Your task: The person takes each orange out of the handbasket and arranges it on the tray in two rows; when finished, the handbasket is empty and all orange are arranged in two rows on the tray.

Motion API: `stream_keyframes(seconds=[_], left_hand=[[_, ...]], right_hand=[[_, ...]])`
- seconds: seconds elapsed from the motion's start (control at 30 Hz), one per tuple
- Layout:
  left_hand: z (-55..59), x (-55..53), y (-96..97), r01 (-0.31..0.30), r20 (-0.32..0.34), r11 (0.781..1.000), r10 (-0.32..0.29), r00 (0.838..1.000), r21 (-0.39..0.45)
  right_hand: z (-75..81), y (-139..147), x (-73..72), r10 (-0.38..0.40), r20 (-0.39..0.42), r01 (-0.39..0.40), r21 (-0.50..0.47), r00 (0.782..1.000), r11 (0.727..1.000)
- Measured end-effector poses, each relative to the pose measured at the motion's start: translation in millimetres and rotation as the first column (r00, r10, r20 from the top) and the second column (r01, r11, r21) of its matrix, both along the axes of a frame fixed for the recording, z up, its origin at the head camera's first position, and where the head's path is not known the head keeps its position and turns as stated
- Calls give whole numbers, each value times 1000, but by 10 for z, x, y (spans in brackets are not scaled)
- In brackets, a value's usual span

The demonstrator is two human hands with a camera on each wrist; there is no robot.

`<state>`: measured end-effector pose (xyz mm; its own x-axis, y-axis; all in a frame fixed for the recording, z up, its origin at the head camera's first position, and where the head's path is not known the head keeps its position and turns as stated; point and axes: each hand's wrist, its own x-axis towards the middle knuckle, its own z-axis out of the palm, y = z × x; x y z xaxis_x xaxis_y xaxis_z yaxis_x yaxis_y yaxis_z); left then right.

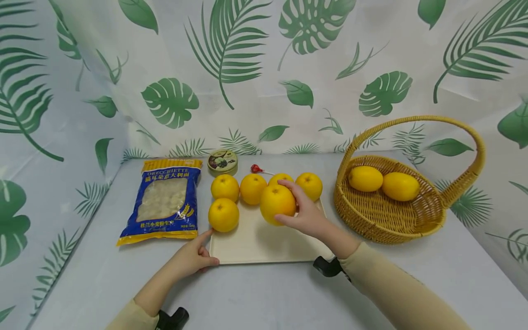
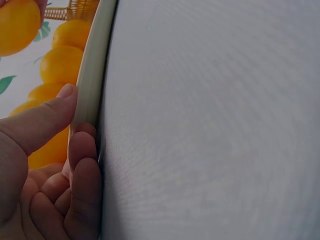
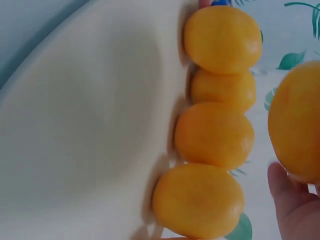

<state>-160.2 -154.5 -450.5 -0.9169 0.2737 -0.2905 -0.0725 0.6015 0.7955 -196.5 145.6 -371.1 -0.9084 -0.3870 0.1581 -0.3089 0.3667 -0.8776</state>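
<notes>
My right hand (image 1: 303,211) holds an orange (image 1: 278,205) above a cream tray (image 1: 268,250), thumb below and fingers along its far side. That orange (image 3: 299,125) is clear of the others in the right wrist view. Several more oranges sit on the tray: a row along the back edge, with one orange (image 1: 223,215) in front of the leftmost. My left hand (image 1: 194,254) grips the tray's front left corner. In the left wrist view its thumb (image 2: 57,107) presses the rim (image 2: 92,75) from the inner side, and the other fingers curl against the outer side.
A wicker basket (image 1: 369,229) with a tall handle stands at right, holding two yellow-orange fruits (image 1: 400,186). Left of the tray lies a blue and yellow bag of orecchiette (image 1: 162,201). Behind the tray are a round tin (image 1: 222,162) and a red lollipop (image 1: 256,169).
</notes>
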Motion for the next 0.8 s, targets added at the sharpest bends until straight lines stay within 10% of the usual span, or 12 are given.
stream_keyframes(seconds=[0.23, 0.8], left_hand=[[-5, -3, -13, 2, 2, 1000, -2, 1000, 8], [-1, 0, -14, -4, 2, 1000, 4, 1000, 7]], right_hand=[[-103, -116, -53, 6, -92, 5, 117, 996, 993], [-401, -423, -254, -20, 54, 9, 199, 998, 980]])
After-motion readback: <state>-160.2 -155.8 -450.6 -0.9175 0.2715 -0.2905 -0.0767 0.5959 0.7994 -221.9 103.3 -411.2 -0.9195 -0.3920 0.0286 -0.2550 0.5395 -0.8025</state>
